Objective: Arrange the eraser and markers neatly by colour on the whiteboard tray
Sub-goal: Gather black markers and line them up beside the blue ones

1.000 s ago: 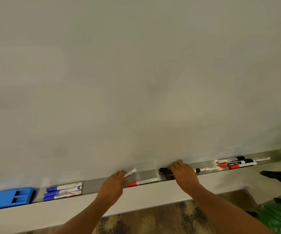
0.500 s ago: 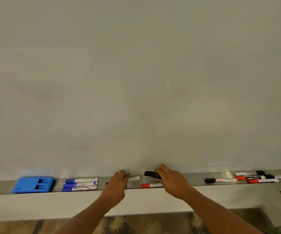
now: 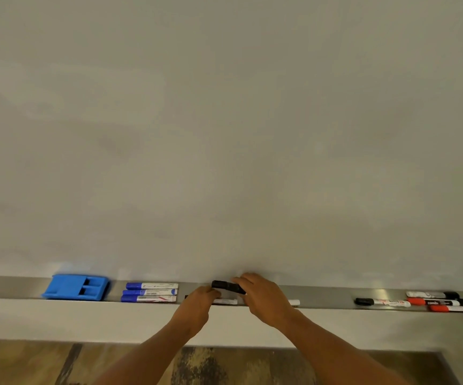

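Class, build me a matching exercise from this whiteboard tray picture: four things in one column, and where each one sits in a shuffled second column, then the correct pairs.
Things
1. blue eraser
2. blue markers
3. black marker
4. red and black markers

Places
A. far right of the tray
B. held in the right hand
C. far left of the tray
D. stacked just right of the eraser

Pairs: 1-C, 2-D, 3-B, 4-A
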Demonstrator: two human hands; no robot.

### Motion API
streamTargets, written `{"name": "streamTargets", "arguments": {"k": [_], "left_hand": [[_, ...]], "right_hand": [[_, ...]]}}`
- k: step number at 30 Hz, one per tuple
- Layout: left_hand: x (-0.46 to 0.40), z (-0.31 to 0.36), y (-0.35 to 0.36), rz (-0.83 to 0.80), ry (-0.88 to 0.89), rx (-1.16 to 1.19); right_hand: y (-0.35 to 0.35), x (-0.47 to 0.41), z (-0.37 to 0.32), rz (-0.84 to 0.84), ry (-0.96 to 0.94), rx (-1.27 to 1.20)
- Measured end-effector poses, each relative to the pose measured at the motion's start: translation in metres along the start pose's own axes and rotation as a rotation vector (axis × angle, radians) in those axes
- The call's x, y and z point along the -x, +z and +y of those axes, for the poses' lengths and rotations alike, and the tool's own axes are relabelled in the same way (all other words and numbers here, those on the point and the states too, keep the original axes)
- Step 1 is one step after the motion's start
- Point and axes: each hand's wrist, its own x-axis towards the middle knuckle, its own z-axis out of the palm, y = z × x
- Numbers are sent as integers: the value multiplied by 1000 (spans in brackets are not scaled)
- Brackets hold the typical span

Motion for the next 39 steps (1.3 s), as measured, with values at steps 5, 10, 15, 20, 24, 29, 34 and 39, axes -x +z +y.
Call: {"name": "streamTargets", "arguments": {"k": [5, 10, 15, 20, 24, 29, 34, 39], "left_hand": [[1, -4, -8, 28, -73, 116], [7, -13, -30, 262, -216, 316], [5, -17, -40, 221, -94, 262], [0, -18, -43, 160, -73, 176], [-1, -20, -40, 153, -106, 138], [-1, -23, -33, 114, -114, 77], [-1, -26, -30, 81, -102, 9], [0, -28, -34, 97, -132, 43]], "right_hand": [[8, -6, -10, 5, 59, -82], [10, -11, -17, 10, 62, -138], [12, -21, -30, 29, 70, -149], [12, -31, -42, 28, 83, -136], [10, -30, -47, 31, 88, -40], [2, -23, -48, 45, 111, 130], [-1, -21, -45, 139, 101, 81], [1, -18, -50, 129, 9, 67]]}}
